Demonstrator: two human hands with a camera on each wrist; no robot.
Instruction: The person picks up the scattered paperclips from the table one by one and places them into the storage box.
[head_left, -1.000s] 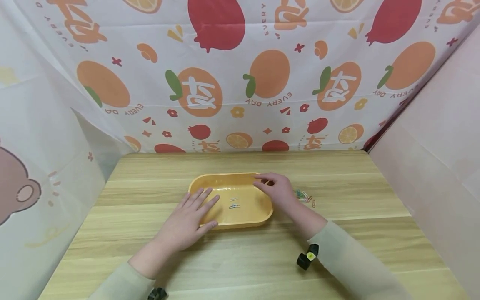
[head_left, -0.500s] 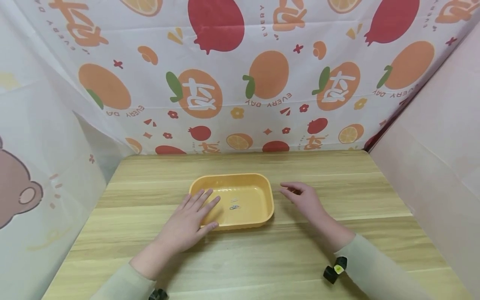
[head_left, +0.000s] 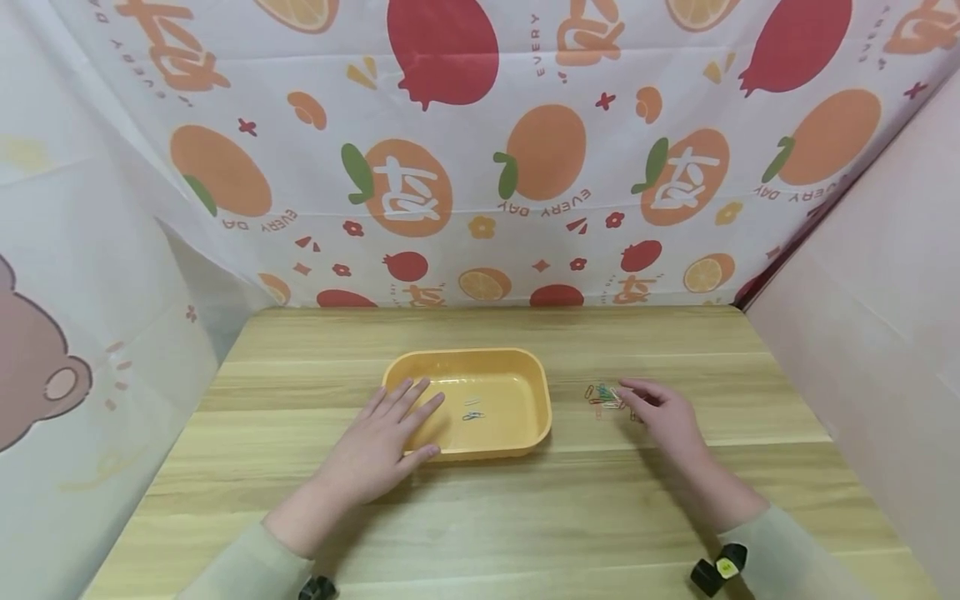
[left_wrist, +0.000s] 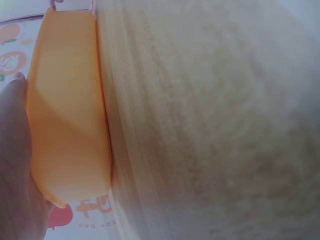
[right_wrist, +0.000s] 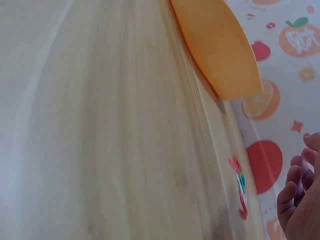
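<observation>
My left hand (head_left: 370, 452) lies spread over the left side of a yellow-orange tray (head_left: 517, 408), its fingers reaching over the rim and inside. A few small paper clips (head_left: 472, 415) rest on the tray's floor. To the tray's right, a loose pile of coloured paper clips (head_left: 606, 397) lies on the wooden table. My right hand (head_left: 669, 421) hovers at the right edge of that pile, thumb and fingers loosely bent with nothing visible between them. In the right wrist view, a gap shows between the fingers (right_wrist: 294, 175) and the pile of paper clips (right_wrist: 241, 187).
The wooden table (head_left: 480, 533) ends at the back against a hanging fruit-print cloth (head_left: 480, 167). Pale cloth walls stand at left (head_left: 112, 292) and right (head_left: 870, 317). Each wrist wears a small black device (head_left: 718, 569).
My right hand has moved right, from above the tray's right side, across the gap to the paper clip pile. My left hand has stayed on the tray.
</observation>
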